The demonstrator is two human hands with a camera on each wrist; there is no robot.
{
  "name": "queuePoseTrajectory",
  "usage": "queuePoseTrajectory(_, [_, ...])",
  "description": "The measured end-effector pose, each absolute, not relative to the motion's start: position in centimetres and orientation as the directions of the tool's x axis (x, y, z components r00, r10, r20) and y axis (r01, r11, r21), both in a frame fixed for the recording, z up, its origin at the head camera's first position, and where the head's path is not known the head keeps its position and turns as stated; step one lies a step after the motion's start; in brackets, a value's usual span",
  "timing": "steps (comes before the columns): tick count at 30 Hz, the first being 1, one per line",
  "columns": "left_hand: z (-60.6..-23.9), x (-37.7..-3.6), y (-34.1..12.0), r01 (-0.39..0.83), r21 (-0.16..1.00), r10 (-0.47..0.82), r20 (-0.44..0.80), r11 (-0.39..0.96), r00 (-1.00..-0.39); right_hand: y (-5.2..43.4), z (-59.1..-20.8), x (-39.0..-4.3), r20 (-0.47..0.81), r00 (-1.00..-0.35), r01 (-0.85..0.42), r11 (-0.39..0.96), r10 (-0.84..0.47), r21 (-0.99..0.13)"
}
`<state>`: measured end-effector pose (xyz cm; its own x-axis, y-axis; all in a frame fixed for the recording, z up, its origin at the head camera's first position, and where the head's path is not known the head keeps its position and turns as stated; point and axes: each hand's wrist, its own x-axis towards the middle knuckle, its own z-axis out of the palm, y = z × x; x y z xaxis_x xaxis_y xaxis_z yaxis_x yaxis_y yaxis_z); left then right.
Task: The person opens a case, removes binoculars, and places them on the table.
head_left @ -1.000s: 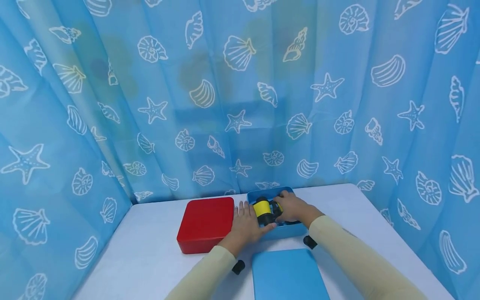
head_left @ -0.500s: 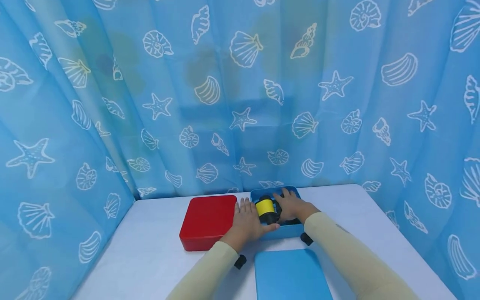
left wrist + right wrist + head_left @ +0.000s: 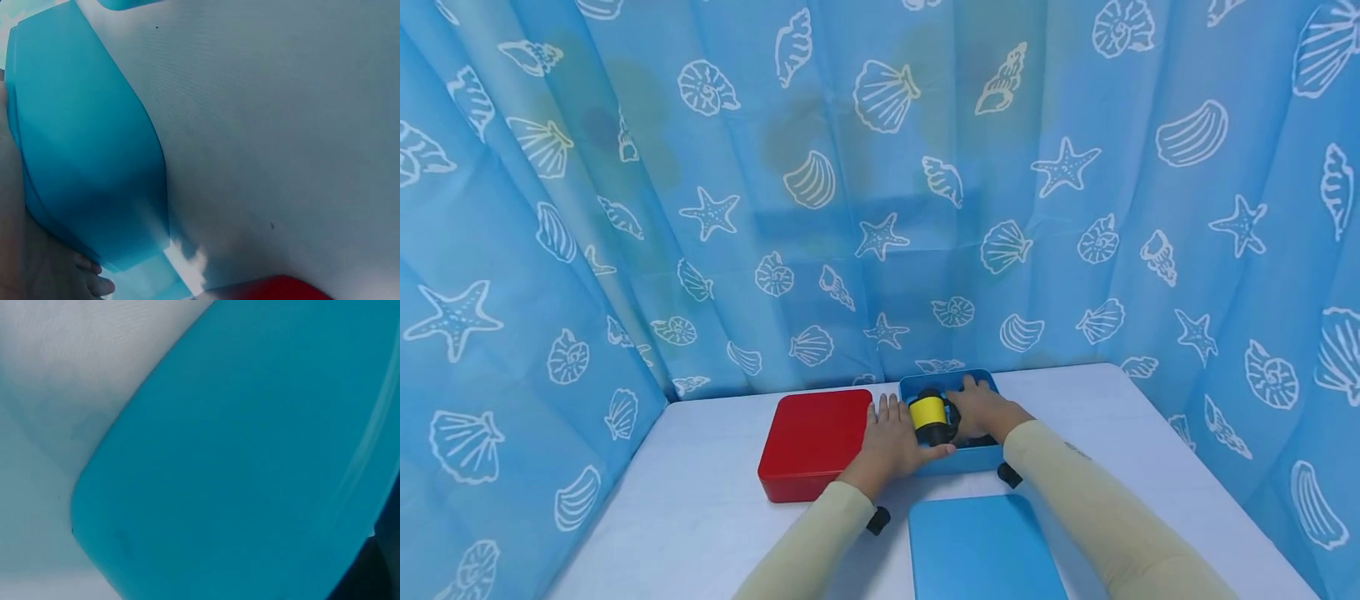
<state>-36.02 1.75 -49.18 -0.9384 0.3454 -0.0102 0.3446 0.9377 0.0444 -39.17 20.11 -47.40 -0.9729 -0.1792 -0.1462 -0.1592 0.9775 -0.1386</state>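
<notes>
An uncovered blue box (image 3: 951, 462) stands near the back of the table, its side wall filling much of both wrist views. Inside its left part sits a yellow and black rounded object (image 3: 928, 411), perhaps binoculars. My left hand (image 3: 891, 437) rests along the box's left edge, fingers straight and thumb stretched across the front. My right hand (image 3: 981, 410) reaches into the right part of the box, beside the yellow and black object. Its fingertips point toward the far rim; the thumb side is partly hidden, so its hold is unclear.
A closed red box (image 3: 820, 437) stands just left of the blue one. In front lies a flat blue lid (image 3: 985, 546) on the white table (image 3: 692, 500). A blue shell-patterned curtain (image 3: 880, 208) hangs behind and at both sides.
My right hand has shifted slightly left over the yellow and black object, covering its right-hand yellow part. My left hand stays at the box's left edge. The head view has shifted a little.
</notes>
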Motion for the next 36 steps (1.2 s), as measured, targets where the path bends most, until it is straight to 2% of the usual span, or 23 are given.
queuePoseTrajectory(11, [-49.2,-35.6,1.6,0.354,0.049,0.355,-0.013,0.934,-0.935,20.5,-45.3,-39.2,-0.135,-0.966,-0.213,0.975,-0.22,-0.063])
queuePoseTrajectory(20, [-48.9,-35.4,1.7,0.359,0.045,0.359,-0.008,0.932,-0.933,21.9,-43.3,-38.9,-0.144,-0.962,-0.221,0.97,-0.234,-0.098])
queuePoseTrajectory(29, [-49.0,-35.3,1.7,0.346,0.062,0.346,0.007,0.936,-0.938,24.7,-42.6,-38.3,-0.033,-0.963,-0.263,0.961,-0.266,-0.092])
queuePoseTrajectory(36, [-49.0,-35.3,1.8,0.339,0.067,0.34,0.009,0.938,-0.941,26.9,-42.6,-37.6,-0.026,-0.965,-0.256,0.958,-0.261,-0.133])
